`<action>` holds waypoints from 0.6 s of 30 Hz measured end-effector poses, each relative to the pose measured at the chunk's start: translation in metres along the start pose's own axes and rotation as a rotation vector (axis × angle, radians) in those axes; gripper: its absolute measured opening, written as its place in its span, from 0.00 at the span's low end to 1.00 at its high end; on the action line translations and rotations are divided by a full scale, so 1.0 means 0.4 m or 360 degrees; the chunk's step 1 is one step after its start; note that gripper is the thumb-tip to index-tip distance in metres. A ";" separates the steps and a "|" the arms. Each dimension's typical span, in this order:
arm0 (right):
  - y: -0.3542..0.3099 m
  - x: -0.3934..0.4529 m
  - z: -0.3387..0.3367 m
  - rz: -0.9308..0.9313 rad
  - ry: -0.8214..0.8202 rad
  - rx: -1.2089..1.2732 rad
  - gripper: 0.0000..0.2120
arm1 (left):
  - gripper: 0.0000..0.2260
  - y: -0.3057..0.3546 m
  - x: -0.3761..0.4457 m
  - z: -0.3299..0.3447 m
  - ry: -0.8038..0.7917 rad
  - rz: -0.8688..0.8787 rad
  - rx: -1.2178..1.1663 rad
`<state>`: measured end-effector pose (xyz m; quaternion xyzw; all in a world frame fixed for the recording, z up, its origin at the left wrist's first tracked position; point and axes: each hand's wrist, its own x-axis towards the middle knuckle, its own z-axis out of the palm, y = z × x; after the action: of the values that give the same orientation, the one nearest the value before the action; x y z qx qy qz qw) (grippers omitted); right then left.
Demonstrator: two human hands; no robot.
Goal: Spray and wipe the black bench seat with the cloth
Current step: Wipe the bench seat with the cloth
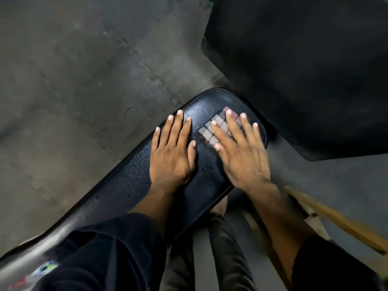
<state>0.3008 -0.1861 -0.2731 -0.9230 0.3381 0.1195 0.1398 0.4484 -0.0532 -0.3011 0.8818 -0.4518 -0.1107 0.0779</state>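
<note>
The black bench seat (pixel 130 185) runs from the lower left to the middle of the view, its padded surface speckled with small droplets. My left hand (pixel 171 156) lies flat on the seat, fingers spread, holding nothing. My right hand (pixel 241 156) presses flat on a checked grey and pink cloth (pixel 210 131) near the seat's far rounded end. Most of the cloth is hidden under the palm and fingers. No spray bottle is in view.
Grey concrete floor (pixel 73 80) surrounds the bench. A large dark padded shape (pixel 304 70) stands just beyond the seat's far end. Wooden sticks (pixel 336 219) lie at the right. A colourful label (pixel 42 269) shows at the lower left. My legs stand below the seat.
</note>
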 end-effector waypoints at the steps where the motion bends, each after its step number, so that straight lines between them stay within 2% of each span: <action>1: 0.012 0.016 0.000 0.0036 0.0057 0.0032 0.29 | 0.28 0.001 -0.001 0.000 0.0004 -0.0009 0.0010; 6: 0.010 0.177 -0.023 0.0166 0.0207 0.0112 0.29 | 0.29 -0.004 0.001 0.014 -0.0030 -0.0022 0.0061; 9: -0.042 0.224 -0.009 -0.0038 0.0239 0.0019 0.29 | 0.29 -0.003 0.007 0.021 -0.0037 -0.0034 0.0103; 12: -0.070 0.131 0.028 -0.0129 0.0247 0.0070 0.29 | 0.28 -0.001 0.005 0.015 -0.0058 -0.0031 0.0094; 15: -0.033 -0.007 0.061 -0.0017 0.0231 0.0075 0.32 | 0.30 0.001 0.009 0.011 -0.0054 -0.0043 0.0100; 18: 0.047 -0.027 0.052 0.0214 0.0235 0.0158 0.32 | 0.30 0.002 0.010 0.014 -0.0050 -0.0050 0.0121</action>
<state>0.2776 -0.1866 -0.2924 -0.8964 0.4142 0.0433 0.1517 0.4484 -0.0571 -0.3066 0.8893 -0.4428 -0.1084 0.0355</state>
